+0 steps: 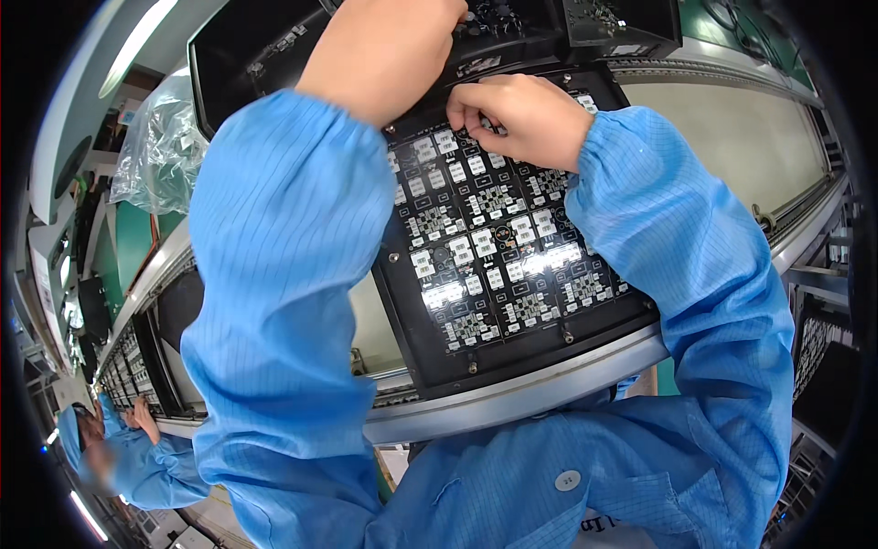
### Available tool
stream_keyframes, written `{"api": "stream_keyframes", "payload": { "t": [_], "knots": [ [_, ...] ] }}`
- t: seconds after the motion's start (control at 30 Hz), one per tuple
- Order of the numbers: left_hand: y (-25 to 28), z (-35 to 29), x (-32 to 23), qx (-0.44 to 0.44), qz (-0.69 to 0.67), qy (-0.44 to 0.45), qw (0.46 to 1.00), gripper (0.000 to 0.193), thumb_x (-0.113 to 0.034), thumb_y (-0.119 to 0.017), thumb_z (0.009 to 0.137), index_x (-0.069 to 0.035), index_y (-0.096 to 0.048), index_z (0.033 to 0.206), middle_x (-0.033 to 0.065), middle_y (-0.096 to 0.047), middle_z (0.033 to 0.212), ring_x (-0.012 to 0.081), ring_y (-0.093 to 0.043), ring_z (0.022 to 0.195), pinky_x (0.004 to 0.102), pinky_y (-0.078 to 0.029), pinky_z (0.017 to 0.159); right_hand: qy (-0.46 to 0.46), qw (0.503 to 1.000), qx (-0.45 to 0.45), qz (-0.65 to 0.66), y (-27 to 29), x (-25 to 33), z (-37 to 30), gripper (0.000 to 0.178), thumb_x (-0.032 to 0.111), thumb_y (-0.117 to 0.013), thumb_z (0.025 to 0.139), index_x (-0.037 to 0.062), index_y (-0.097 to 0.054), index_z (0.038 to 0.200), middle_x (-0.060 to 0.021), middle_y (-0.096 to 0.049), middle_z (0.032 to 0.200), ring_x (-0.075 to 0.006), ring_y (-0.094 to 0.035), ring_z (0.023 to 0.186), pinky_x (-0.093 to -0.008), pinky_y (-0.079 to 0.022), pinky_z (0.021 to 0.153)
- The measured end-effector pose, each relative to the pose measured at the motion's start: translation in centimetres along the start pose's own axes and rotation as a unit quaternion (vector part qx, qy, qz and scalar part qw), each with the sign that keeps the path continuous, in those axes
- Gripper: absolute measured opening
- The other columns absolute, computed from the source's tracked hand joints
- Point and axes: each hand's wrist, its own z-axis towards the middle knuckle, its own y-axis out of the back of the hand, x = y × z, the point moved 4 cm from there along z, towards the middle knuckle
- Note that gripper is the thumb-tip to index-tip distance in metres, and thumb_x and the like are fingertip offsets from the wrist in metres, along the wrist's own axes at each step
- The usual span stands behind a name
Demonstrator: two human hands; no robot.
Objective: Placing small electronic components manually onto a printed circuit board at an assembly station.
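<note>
Two hands: both yours, bare, coming out of blue gathered cuffs, and both at the far side of your work.
Left hand: yours (419,32) reaches over the black bin (242,78), partly cut off by the upper edge of the view; most of its fingers are out of sight, so how far they are spread, and whether you have hold of anything, cannot be told.
Right hand: yours (526,110) is at the far edge of the circuit-board panel, fingers curled in and thumb drawn near them; whether a small part sits between your fingertips cannot be told.
Circuit-board panel: the black panel (501,206) lies flat before you, rows of white rectangles and small parts across it, bright glare on its nearer half.
Black fixture: the frame (407,340) goes around the panel, with small metal posts along its border.
Metal rail: it (521,386) runs between your body and the fixture.
Bins: small loose components lie in the black bin; a second bin (622,20) stands just beside it, to your right.
Clear plastic bag: crumpled (160,151), left of your left sleeve (274,247).
Co-worker: a person in blue (155,471), well apart at your far left, beside the line.
</note>
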Motion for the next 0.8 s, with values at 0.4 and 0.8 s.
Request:
{"api": "stream_keyframes", "payload": {
  "t": [0.4,0.8],
  "knots": [
    [-5.1,0.9,0.3,0.277,0.185,0.124,0.935,0.016,-0.011,-0.056,0.079,-0.008,-0.071,0.074,0.0121,-0.069,0.075,0.0262,-0.069,0.074,0.0371,-0.055,0.062,0.048,0.994,0.003,-0.098,-0.4,1.5,0.2,0.020,0.004,-0.059,0.078,0.0056,-0.059,0.098,-0.0096,-0.064,0.084,-0.0284,-0.064,0.080,-0.0393,-0.053,0.071],
    [-7.8,1.6,2.6,0.181,-0.012,0.231,0.956,0.011,-0.004,-0.058,0.076,0.001,-0.068,0.077,0.0238,-0.065,0.080,0.0369,-0.066,0.080,0.0429,-0.054,0.072,0.037,0.998,0.030,-0.045,-0.4,1.2,1.1,0.030,0.000,-0.059,0.075,-0.0020,-0.054,0.105,-0.0192,-0.064,0.088,-0.0358,-0.064,0.084,-0.0433,-0.053,0.075]
  ]
}}
